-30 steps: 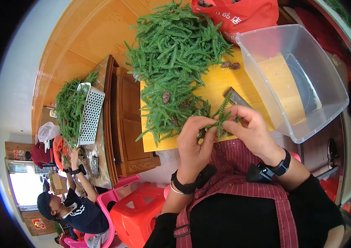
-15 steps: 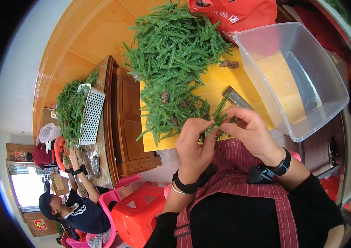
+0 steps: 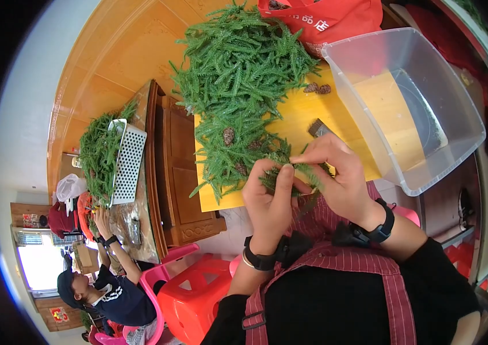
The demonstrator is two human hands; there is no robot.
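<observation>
Both my hands meet at the near edge of a yellow board, closed around a green pine sprig (image 3: 313, 176). My left hand (image 3: 268, 195) pinches it between thumb and curled fingers. My right hand (image 3: 344, 181) has thumb and forefinger pressed together close to the left thumb tip; the sprig hangs down across its fingers, slightly blurred. Just beyond my fingers is a mat of pine sprigs (image 3: 229, 158) with brown pine cones (image 3: 229, 136) among them. A dark-bristled brush (image 3: 320, 128) lies behind my right hand, partly hidden by it.
A big heap of green sprigs (image 3: 244, 63) covers the yellow board's (image 3: 344, 109) far left. Two loose pine cones (image 3: 317, 88) lie beside a clear plastic bin (image 3: 408, 109). A red bag (image 3: 324, 23) stands behind. At left, a person (image 3: 120, 293) works by a white perforated basket (image 3: 129, 164); a red stool (image 3: 192, 299) stands nearer.
The sprig pointed up and away from me before; now it hangs downward over my right fingers. My right hand has rotated and risen a little, with its fingertips closer to my left thumb.
</observation>
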